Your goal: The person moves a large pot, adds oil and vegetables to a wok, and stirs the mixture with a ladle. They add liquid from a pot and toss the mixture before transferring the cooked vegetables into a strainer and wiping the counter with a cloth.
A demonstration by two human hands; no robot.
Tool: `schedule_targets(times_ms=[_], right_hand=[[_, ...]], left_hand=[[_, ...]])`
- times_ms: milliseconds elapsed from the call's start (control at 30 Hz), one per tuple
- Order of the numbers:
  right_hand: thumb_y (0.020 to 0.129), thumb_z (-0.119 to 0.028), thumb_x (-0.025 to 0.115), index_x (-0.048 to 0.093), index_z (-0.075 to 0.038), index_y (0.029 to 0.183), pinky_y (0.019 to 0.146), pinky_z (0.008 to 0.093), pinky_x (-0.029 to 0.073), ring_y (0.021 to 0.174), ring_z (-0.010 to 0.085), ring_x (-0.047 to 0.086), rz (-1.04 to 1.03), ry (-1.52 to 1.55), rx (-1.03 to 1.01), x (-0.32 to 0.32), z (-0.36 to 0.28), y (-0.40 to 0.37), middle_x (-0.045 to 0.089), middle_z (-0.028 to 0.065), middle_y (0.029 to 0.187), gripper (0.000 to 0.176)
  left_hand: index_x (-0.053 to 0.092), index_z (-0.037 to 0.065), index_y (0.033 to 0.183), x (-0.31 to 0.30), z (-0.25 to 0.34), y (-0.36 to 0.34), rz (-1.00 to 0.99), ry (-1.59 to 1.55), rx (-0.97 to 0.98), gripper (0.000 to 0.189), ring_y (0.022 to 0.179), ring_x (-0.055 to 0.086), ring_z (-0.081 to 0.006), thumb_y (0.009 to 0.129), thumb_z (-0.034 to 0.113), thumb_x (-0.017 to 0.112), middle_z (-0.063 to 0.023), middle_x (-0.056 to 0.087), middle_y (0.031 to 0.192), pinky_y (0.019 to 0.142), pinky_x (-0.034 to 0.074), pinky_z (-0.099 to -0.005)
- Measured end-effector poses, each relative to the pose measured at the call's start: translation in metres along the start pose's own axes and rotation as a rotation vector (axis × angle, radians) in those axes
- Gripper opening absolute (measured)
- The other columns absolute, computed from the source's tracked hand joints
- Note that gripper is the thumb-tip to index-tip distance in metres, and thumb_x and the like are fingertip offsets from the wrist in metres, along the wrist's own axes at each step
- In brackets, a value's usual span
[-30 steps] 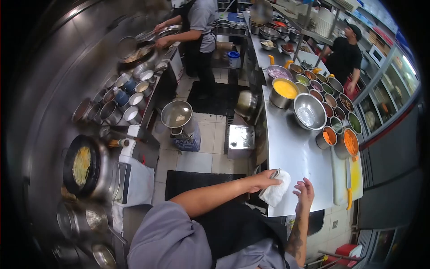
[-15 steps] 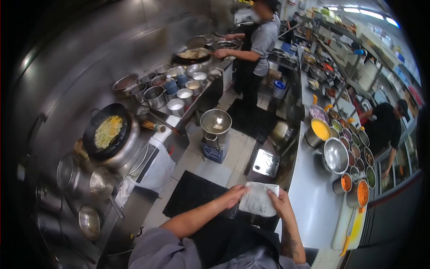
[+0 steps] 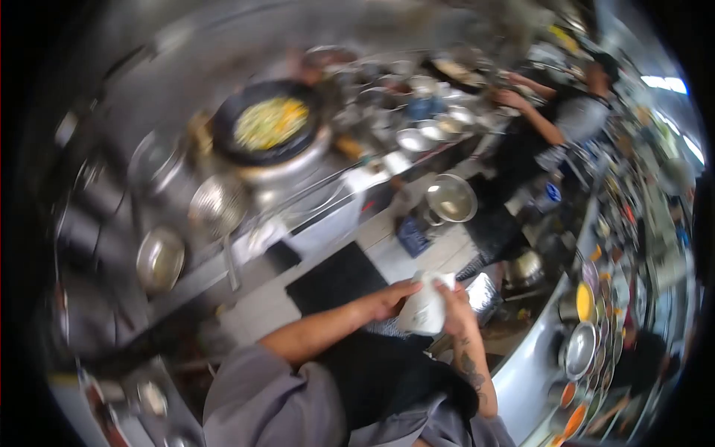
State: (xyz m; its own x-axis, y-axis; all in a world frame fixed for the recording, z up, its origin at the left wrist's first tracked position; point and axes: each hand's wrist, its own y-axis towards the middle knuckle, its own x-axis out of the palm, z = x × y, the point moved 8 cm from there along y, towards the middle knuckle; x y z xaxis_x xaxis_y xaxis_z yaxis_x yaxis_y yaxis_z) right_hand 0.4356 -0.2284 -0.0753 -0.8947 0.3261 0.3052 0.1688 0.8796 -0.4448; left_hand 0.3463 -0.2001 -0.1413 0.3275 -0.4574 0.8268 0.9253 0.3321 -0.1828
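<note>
A white cloth (image 3: 423, 309) is held up in front of my body, folded narrow. My left hand (image 3: 393, 299) grips its left edge, fingers closed. On the other side, my right hand (image 3: 456, 307) is closed on the right edge. The view is smeared, so fine detail of the fingers is lost. Up and to the left, a black wok (image 3: 223, 132) sits on the range with shredded yellow and pale green food (image 3: 272, 123) in it. Neither hand touches the wok.
A perforated skimmer (image 3: 216, 205) and a steel bowl (image 3: 160, 259) lie along the left range. A steel bowl (image 3: 450, 198) stands on a blue box (image 3: 412, 237) in the aisle. A co-worker (image 3: 577, 115) works at another wok. Right counter holds a bowl (image 3: 580, 350) and several ingredient pots.
My view has turned left, toward the wok. The cloth, spread wide before, is now folded narrower, with my hands closer together.
</note>
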Motion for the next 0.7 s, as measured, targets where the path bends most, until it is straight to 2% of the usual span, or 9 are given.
schedule_targets(times_ms=[133,267,500,533,567,600,633,667,700], right_hand=[[0.093,-0.015,0.058,0.061,0.001,0.111,0.078,0.0290,0.051,0.089,0.0160,0.064,-0.066,-0.141,-0.073,0.028,0.006,0.042,0.067,0.0087,0.101,0.024],[0.093,-0.014,0.057,0.059,0.001,0.114,0.082,0.0301,0.050,0.094,0.0178,0.063,-0.110,-0.104,0.077,0.060,0.027,0.071,0.065,0.0098,0.107,0.026],[0.094,-0.013,0.056,0.058,0.002,0.115,0.082,0.0305,0.051,0.094,0.0187,0.063,-0.385,-0.176,0.242,0.177,0.051,0.098,0.065,0.0109,0.107,0.026],[0.094,-0.013,0.056,0.058,0.002,0.115,0.081,0.0302,0.051,0.094,0.0184,0.063,-0.399,-0.168,0.263,0.187,0.050,0.099,0.065,0.0109,0.107,0.026],[0.094,-0.014,0.058,0.059,0.002,0.114,0.080,0.0290,0.051,0.092,0.0165,0.063,-0.404,-0.195,0.259,0.195,0.048,0.103,0.065,0.0095,0.105,0.026],[0.094,-0.014,0.058,0.059,0.002,0.114,0.080,0.0288,0.051,0.091,0.0160,0.063,-0.417,-0.214,0.229,0.200,0.045,0.106,0.066,0.0091,0.104,0.026],[0.094,-0.015,0.058,0.060,0.001,0.113,0.079,0.0286,0.051,0.091,0.0156,0.063,-0.436,-0.232,0.206,0.206,0.044,0.109,0.066,0.0086,0.104,0.025],[0.094,-0.015,0.058,0.060,0.001,0.113,0.079,0.0284,0.051,0.090,0.0151,0.063,-0.458,-0.252,0.185,0.211,0.044,0.110,0.066,0.0082,0.103,0.025],[0.093,-0.015,0.059,0.061,0.001,0.112,0.079,0.0278,0.050,0.090,0.0139,0.063,-0.458,-0.289,0.161,0.212,0.042,0.113,0.066,0.0071,0.103,0.024]], left_hand=[[0.047,0.001,0.129,-0.043,0.038,-0.036,0.088,-0.091,0.083,0.054,0.108,0.059,-0.0216,0.089,0.032,0.064,-0.0109,0.059,0.121,0.093,0.048,-0.0398],[0.048,0.001,0.129,-0.077,0.067,-0.087,0.181,-0.088,0.182,0.048,0.107,0.060,-0.0208,0.090,0.023,0.063,-0.0108,0.058,0.122,0.091,0.050,-0.0379],[0.049,0.005,0.129,-0.150,0.081,-0.178,0.417,-0.157,0.256,0.046,0.102,0.060,-0.0174,0.090,0.022,0.063,-0.0083,0.059,0.118,0.084,0.051,-0.0357],[0.052,0.006,0.125,-0.172,0.084,-0.194,0.622,-0.019,0.302,0.046,0.093,0.060,-0.0153,0.086,0.023,0.070,-0.0063,0.062,0.108,0.075,0.050,-0.0306],[0.051,0.006,0.125,-0.187,0.100,-0.221,0.786,0.192,0.429,0.051,0.095,0.060,-0.0157,0.083,0.025,0.073,-0.0061,0.062,0.105,0.075,0.050,-0.0318],[0.050,0.002,0.125,-0.187,0.129,-0.259,1.094,0.600,0.517,0.056,0.095,0.060,-0.0186,0.080,0.023,0.075,-0.0105,0.062,0.106,0.074,0.050,-0.0323],[0.049,-0.001,0.123,-0.193,0.144,-0.300,1.407,0.878,0.715,0.054,0.097,0.059,-0.0264,0.079,0.018,0.073,-0.0168,0.059,0.109,0.079,0.049,-0.0364],[0.047,-0.005,0.124,-0.156,0.175,-0.341,1.627,1.400,0.851,0.056,0.101,0.054,-0.0357,0.077,0.015,0.072,-0.0221,0.054,0.112,0.088,0.045,-0.0422],[0.045,-0.005,0.126,-0.149,0.186,-0.371,1.795,1.445,0.751,0.059,0.104,0.050,-0.0417,0.077,0.014,0.070,-0.0253,0.051,0.111,0.094,0.040,-0.0456]])
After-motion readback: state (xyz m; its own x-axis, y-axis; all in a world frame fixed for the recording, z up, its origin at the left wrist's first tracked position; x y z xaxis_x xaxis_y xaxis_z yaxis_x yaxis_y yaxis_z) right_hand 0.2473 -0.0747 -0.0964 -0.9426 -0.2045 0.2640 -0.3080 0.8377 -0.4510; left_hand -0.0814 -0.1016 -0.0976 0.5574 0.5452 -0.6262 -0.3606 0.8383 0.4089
